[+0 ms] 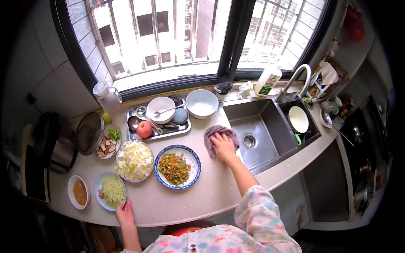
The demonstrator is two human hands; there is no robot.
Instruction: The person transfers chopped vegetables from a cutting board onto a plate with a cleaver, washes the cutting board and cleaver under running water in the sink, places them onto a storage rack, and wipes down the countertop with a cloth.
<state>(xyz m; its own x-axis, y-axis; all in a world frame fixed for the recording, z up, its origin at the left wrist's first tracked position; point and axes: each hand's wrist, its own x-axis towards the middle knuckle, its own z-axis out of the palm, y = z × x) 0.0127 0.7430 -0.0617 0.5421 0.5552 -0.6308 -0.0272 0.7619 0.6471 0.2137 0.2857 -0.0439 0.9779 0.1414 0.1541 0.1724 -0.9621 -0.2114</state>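
My right hand (223,145) presses a bunched grey-brown cloth (214,138) onto the counter, just left of the sink, with its fingers over the fabric. At the counter's front edge, my left hand (125,213) grips the rim of a plate (98,180) with its fingertips. Finely chopped pale green vegetable (113,192) and a little pinkish chopped food lie on that plate. Between my hands stands a blue-rimmed plate (194,177) heaped with chopped green and red peppers (174,169). Behind it, to the left, is a plate of cut cabbage (134,160).
A metal tray (185,127) holds a bowl, an apple (144,129) and utensils. Left are a sauce bowl (79,192), a sieve (89,133) and a jug (107,99). The sink (261,126) has a faucet (295,80); a detergent bottle (267,81) stands behind.
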